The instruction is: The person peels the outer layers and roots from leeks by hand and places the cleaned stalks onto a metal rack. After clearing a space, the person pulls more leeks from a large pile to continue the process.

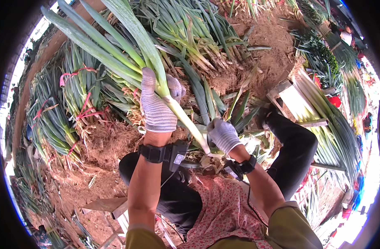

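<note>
My left hand (pixel 160 105), in a striped grey-white knit glove, grips a large green onion (pixel 186 123) where its pale stalk meets the leaves. The leaves fan out to the upper left, and the white root end slants down toward my lap. Close beside that end is my right hand (pixel 222 133), gloved the same way, with its fingers curled. A small dark patch shows at its near side; what it may hold is hidden. Loose leaves and peeled scraps (pixel 205 162) lie beneath both hands, between my legs.
Bundles of green onions (pixel 84 77) tied with pink string lie at left, and a loose heap (pixel 190 34) lies ahead. At right, a wooden frame (pixel 312 123) holds cleaned green onions (pixel 326 124). A small stool or bench (pixel 106 205) stands at lower left.
</note>
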Demonstrator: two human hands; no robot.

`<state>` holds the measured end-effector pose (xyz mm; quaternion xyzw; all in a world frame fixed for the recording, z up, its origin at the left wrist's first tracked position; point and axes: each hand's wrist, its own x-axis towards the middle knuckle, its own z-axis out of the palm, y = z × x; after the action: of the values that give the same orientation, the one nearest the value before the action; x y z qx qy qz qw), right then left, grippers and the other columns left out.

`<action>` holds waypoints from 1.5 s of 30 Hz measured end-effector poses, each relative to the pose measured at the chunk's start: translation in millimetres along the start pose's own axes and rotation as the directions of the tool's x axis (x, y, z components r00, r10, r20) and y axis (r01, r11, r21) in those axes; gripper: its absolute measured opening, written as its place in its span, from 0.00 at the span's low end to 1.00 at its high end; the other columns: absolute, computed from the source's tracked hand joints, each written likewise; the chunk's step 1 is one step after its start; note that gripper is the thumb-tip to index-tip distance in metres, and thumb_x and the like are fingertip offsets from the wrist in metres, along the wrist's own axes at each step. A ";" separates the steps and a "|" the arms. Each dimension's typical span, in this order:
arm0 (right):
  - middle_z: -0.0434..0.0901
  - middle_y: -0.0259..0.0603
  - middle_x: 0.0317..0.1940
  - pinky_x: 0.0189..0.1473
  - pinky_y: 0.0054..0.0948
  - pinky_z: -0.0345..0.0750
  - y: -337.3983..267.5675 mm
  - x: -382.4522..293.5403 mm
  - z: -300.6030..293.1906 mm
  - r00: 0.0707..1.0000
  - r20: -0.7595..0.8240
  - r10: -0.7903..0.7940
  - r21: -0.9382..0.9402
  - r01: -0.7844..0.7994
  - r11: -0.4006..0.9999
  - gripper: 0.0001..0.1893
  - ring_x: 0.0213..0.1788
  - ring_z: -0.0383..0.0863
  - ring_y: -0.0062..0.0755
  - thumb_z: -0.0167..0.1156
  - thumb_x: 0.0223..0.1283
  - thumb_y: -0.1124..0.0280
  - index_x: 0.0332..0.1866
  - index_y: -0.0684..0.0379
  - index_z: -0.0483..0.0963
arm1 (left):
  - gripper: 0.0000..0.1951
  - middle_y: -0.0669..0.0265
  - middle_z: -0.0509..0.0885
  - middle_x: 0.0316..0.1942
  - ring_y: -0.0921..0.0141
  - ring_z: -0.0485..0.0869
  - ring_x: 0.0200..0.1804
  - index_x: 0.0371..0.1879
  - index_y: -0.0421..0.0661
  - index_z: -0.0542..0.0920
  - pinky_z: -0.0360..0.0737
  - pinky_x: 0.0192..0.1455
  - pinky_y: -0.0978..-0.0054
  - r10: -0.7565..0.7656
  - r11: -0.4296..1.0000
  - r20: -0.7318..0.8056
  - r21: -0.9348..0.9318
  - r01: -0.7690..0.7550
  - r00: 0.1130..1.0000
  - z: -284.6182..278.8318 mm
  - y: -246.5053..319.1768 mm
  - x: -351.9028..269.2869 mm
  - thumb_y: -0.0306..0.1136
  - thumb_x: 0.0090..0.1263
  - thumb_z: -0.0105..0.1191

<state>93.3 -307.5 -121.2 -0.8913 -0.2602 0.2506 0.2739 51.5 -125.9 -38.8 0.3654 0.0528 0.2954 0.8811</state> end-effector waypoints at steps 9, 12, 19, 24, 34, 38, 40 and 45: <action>0.74 0.51 0.50 0.48 0.38 0.76 23.9 6.1 -25.2 0.908 -0.105 -0.406 0.064 0.413 0.908 0.21 0.45 0.80 0.47 0.58 0.59 0.63 0.55 0.62 0.70 | 0.30 0.74 0.60 0.12 0.75 0.58 0.17 0.14 0.49 0.69 0.60 0.25 0.74 -0.029 0.993 -0.105 -0.118 0.017 0.994 2.9 14.0 8.3 0.66 0.62 0.47; 0.74 0.49 0.50 0.53 0.33 0.73 -8.1 -2.1 -35.0 0.720 -0.148 -0.678 0.345 0.680 0.647 0.26 0.49 0.78 0.41 0.57 0.62 0.61 0.61 0.64 0.64 | 0.31 0.74 0.61 0.12 0.75 0.58 0.18 0.16 0.47 0.70 0.60 0.25 0.76 -0.082 0.986 -0.092 -0.153 0.067 0.992 -8.3 12.8 17.0 0.68 0.60 0.47; 0.77 0.50 0.31 0.37 0.35 0.77 -44.4 1.8 -34.5 0.824 0.185 -0.536 0.273 0.481 0.833 0.21 0.35 0.81 0.45 0.61 0.58 0.61 0.48 0.65 0.65 | 0.23 0.72 0.70 0.16 0.75 0.69 0.16 0.33 0.46 0.70 0.72 0.16 0.75 -0.064 0.975 -0.588 0.137 0.177 0.807 10.3 8.3 25.4 0.57 0.63 0.55; 0.72 0.40 0.16 0.23 0.37 0.73 -47.5 16.5 -31.2 0.668 0.092 -0.738 -0.375 0.710 0.596 0.17 0.19 0.77 0.41 0.56 0.59 0.55 0.36 0.60 0.70 | 0.09 0.75 0.68 0.16 0.80 0.64 0.11 0.33 0.48 0.69 0.60 0.08 0.82 0.013 0.900 -0.473 0.390 0.196 0.881 -8.2 -0.5 36.8 0.33 0.64 0.57; 0.80 0.37 0.44 0.38 0.40 0.78 182.9 -76.8 26.4 0.855 0.517 0.045 -0.463 0.235 0.855 0.22 0.38 0.82 0.44 0.56 0.55 0.49 0.53 0.46 0.74 | 0.07 0.78 0.63 0.15 0.83 0.57 0.12 0.40 0.49 0.74 0.51 0.10 0.85 0.208 0.923 -0.389 0.380 -0.050 0.897 -47.3 77.1 46.9 0.34 0.68 0.54; 0.79 0.46 0.44 0.51 0.37 0.73 137.5 -28.5 -10.4 0.940 0.338 -0.044 -0.625 0.259 0.737 0.26 0.43 0.80 0.46 0.61 0.52 0.49 0.51 0.55 0.73 | 0.22 0.77 0.62 0.21 0.81 0.58 0.20 0.56 0.43 0.69 0.58 0.20 0.84 0.110 0.977 -0.232 0.204 -0.062 0.967 -43.7 69.0 31.7 0.38 0.67 0.55; 0.78 0.45 0.45 0.47 0.33 0.77 77.9 -1.0 -30.1 0.950 0.156 -0.270 -0.361 0.310 0.880 0.22 0.41 0.81 0.42 0.61 0.55 0.52 0.46 0.59 0.76 | 0.20 0.76 0.63 0.20 0.79 0.60 0.21 0.50 0.43 0.72 0.58 0.22 0.82 0.046 0.992 -0.254 0.123 -0.015 0.966 -32.3 60.8 30.7 0.38 0.63 0.59; 0.80 0.41 0.41 0.40 0.22 0.78 -42.5 21.1 -44.2 0.881 0.113 -0.459 0.494 0.351 0.795 0.19 0.38 0.79 0.23 0.62 0.58 0.59 0.48 0.62 0.75 | 0.16 0.75 0.63 0.19 0.77 0.61 0.21 0.47 0.43 0.73 0.66 0.23 0.77 0.005 0.999 -0.121 0.043 0.001 0.993 -29.5 32.0 27.8 0.39 0.65 0.56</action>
<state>121.0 -280.2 -69.4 -0.6888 -0.4088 0.3400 0.4927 49.7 -74.4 -35.2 0.3658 0.1119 0.3166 0.8680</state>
